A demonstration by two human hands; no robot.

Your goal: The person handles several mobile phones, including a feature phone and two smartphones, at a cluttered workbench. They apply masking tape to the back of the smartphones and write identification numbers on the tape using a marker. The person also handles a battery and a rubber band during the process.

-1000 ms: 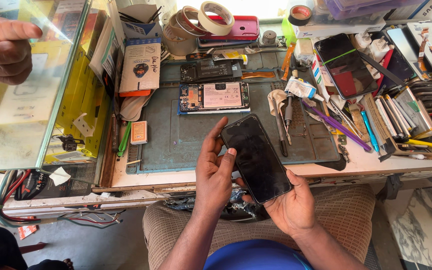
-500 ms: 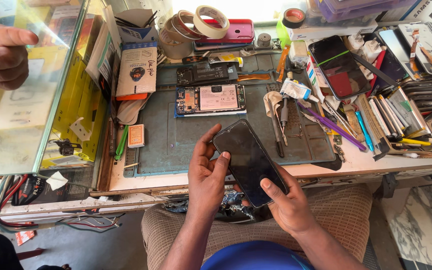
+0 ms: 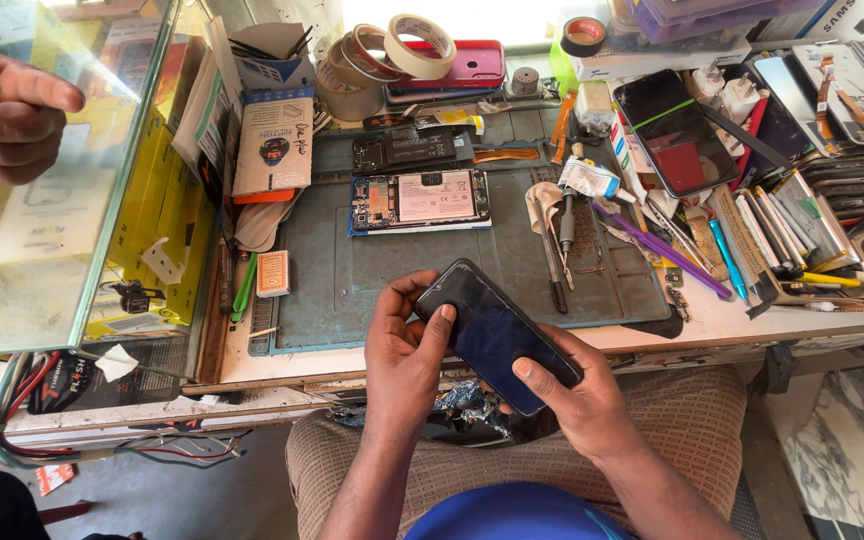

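Observation:
A dark phone (image 3: 492, 335) with a black screen lies tilted between both my hands, over the front edge of the bench. My left hand (image 3: 404, 360) grips its near-left end, thumb pressed on the top corner of the glass. My right hand (image 3: 577, 395) cups it from below, thumb resting on the lower right of the screen. Behind it, on the grey-blue work mat (image 3: 352, 290), lies an opened phone (image 3: 418, 200) with its battery and boards showing.
Tape rolls (image 3: 392, 45) and a red phone (image 3: 467, 62) sit at the back. Screwdrivers, tweezers (image 3: 562, 250) and spare screens (image 3: 674, 130) crowd the right side. A glass counter (image 3: 72, 190) stands at left, with another person's hand (image 3: 7, 120) above it.
The phone and both my hands have drawn nearer to me and tilted flatter. My left fingers, spread before, have closed onto the phone's end.

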